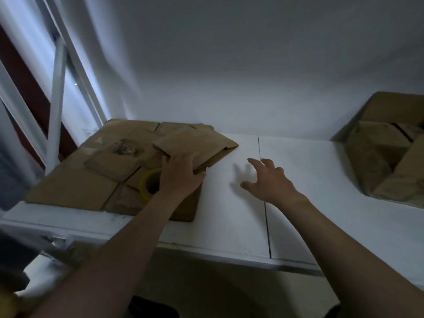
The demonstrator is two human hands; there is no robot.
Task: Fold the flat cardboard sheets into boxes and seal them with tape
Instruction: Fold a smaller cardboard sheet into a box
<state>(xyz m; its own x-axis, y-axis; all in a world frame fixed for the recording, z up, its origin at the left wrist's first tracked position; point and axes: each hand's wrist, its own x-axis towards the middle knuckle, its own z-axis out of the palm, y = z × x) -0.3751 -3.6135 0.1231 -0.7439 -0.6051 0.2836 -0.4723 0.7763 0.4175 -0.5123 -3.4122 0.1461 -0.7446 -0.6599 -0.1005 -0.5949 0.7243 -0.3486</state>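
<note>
Cardboard sheet (197,145) gripped at its near edge by left hand (181,177). Right hand (268,180) empty, fingers spread above desk (229,214). Sheet lies atop flat stack (75,187) on desk's left side. Risk: a one-hand pull drags lower sheets or knocks tape roll (146,182) just beside the wrist. Folded boxes (385,157) far right.

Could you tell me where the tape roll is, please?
Head view, left of centre: the yellow tape roll sits on the flat cardboard sheets, partly behind the left hand.
</note>
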